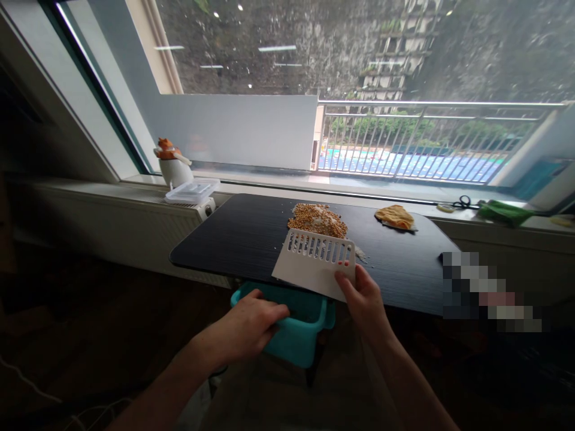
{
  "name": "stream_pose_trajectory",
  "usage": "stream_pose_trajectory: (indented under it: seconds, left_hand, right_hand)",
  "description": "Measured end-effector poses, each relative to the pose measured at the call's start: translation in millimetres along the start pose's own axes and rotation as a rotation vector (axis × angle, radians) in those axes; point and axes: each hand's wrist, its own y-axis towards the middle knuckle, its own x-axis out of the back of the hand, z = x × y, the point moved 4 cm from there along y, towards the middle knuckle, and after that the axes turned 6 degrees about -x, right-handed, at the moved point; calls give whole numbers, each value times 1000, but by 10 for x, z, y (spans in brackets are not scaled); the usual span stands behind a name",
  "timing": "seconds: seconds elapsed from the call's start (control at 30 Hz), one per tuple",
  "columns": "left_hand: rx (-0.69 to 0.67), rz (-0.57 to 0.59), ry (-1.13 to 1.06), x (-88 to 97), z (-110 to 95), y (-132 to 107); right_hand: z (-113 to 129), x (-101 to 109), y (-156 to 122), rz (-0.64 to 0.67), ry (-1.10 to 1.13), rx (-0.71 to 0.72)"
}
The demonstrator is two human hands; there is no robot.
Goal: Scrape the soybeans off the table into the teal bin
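My right hand [366, 299] grips the near corner of a white slotted plastic scraper [314, 262]. The scraper stands tilted on the black table [233, 239], its slotted edge just behind a pile of brown grains [318, 219]. My left hand [251, 320] is closed over the rim of a teal plastic bin [299, 335], which it holds just below the table's front edge, under the scraper. A few pale crumbs [362, 255] lie beside the scraper.
A yellow cloth [395, 216] lies at the table's far right. On the windowsill stand a white cup with an orange figure [173, 164], a clear lidded box [192, 191], scissors [460, 203] and a green cloth [503, 212]. A blurred patch covers the table's right end.
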Motion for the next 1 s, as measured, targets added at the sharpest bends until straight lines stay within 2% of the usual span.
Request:
stream_pose_trajectory:
  seconds: [0.2,0.3,0.63,0.77,1.0]
  left_hand:
    - [-3,2,-3,5,-10,13]
    - [1,2,-7,21,-21,9]
    - [-10,5,-38,1,-33,35]
    - [-30,6,-40,-12,-54,101]
    - [-66,28,-53,-25,-92,248]
  right_hand:
    - [-81,-46,2,-153,-257,153]
    - [-86,27,82,-231,-362,175]
    - [101,750,352,-478,-599,225]
    - [132,864,528,-459,-588,228]
    - [91,741,689,-356,-521,258]
